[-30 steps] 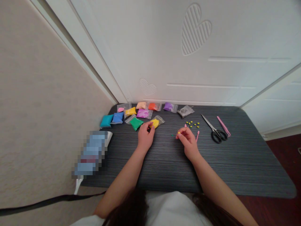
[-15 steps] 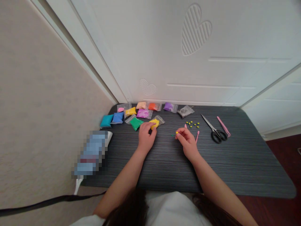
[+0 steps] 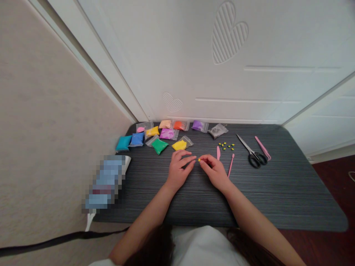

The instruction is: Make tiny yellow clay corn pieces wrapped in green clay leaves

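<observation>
Between the thumb and fingertips of my right hand (image 3: 214,170) is a small piece of yellow clay (image 3: 199,160). My left hand (image 3: 180,168) is just left of it, fingers stretched out and apart, holding nothing I can see. Behind my left hand lies the bag of yellow clay (image 3: 179,145). A bag of green clay (image 3: 159,146) lies to its left. Past my right hand are a pink clay knife (image 3: 218,152) and a thin pink tool (image 3: 231,165). Several tiny yellow-and-green clay pieces (image 3: 225,146) lie farther right.
More clay bags, including a purple one (image 3: 197,125) and a blue one (image 3: 137,139), line the back left. Black-handled scissors (image 3: 253,159) and pink tweezers (image 3: 263,147) lie at the right. A phone-like device (image 3: 107,184), its screen blurred, is at the table's left edge.
My left hand has come away from the yellow clay bag and moved right and nearer me. My right hand has shifted left with the yellow piece, bringing the hands close together.
</observation>
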{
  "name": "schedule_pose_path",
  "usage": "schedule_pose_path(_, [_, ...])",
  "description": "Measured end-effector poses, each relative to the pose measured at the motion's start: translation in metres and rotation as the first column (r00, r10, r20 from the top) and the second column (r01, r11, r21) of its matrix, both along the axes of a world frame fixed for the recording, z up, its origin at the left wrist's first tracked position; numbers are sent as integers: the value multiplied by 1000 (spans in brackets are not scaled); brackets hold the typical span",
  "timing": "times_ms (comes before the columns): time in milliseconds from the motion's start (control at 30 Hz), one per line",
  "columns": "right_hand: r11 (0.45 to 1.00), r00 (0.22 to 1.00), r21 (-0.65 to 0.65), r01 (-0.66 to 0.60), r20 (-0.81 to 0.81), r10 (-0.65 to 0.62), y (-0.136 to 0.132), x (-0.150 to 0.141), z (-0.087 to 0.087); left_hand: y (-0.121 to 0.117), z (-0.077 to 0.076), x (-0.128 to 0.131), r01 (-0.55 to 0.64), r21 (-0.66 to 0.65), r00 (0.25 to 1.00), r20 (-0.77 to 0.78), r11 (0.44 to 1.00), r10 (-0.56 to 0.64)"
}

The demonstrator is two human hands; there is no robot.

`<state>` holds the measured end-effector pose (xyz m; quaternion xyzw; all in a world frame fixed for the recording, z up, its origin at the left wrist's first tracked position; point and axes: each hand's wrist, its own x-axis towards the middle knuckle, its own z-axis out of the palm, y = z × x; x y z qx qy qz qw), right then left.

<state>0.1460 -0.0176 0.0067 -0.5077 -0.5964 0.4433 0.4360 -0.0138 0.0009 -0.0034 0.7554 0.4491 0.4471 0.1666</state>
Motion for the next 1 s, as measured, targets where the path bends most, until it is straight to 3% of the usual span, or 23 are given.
schedule_pose_path(633, [1000, 999, 0, -22, 33, 22, 0, -1, -3, -1, -2, 3, 9, -161, 994, 111, 987, 9])
schedule_pose_path(1000, [998, 998, -12, 63, 6, -63, 3, -2, -7, 3, -1, 1, -40, -308, 975, 197, 951, 104])
